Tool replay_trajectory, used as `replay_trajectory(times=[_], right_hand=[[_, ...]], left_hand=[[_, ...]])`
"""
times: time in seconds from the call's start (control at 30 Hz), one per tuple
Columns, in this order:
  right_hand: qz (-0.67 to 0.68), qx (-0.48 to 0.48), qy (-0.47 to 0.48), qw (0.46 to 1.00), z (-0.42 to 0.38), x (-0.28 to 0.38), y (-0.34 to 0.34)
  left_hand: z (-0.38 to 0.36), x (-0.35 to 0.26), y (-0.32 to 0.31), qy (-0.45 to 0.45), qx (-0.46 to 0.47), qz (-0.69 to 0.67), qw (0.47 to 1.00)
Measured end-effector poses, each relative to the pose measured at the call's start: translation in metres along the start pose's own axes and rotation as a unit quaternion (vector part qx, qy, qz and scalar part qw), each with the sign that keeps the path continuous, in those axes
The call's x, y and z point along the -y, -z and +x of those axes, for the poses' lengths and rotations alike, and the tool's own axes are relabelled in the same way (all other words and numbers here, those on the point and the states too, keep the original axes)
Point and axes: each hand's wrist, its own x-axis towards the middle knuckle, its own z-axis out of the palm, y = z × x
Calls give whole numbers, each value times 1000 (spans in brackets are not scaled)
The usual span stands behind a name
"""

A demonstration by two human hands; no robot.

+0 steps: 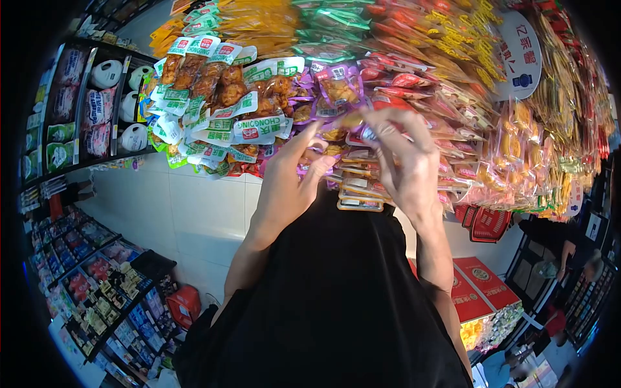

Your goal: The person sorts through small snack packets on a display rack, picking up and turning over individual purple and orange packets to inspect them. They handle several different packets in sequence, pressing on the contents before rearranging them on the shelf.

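Observation:
Both hands are over a display heaped with packaged snacks. My left hand (288,187) is curled, thumb and fingers around the edge of a purple snack packet (328,134). Just to the right, my right hand (407,158) has its fingers bent and pinched at a small shiny packet (353,120), blurred by motion. Another purple packet (339,89) with brown food inside lies beyond my fingers. White and green packets (259,129) are piled to the left of my left hand. Below my right hand sits a stack of flat packs (360,197) with pale edges.
Red and yellow packets (427,39) fill the far right of the display, with a round white sign (519,57) among them. Shelves (97,103) stand at the left. Red boxes (479,284) and a red basket (490,224) are at the right, near another person (563,242).

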Motion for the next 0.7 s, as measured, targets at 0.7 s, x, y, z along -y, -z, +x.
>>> replay_trajectory(times=[0.7], right_hand=[[-164, 177, 149, 959, 62, -6, -90]], left_hand=[[-17, 35, 12, -71, -108, 114, 985]])
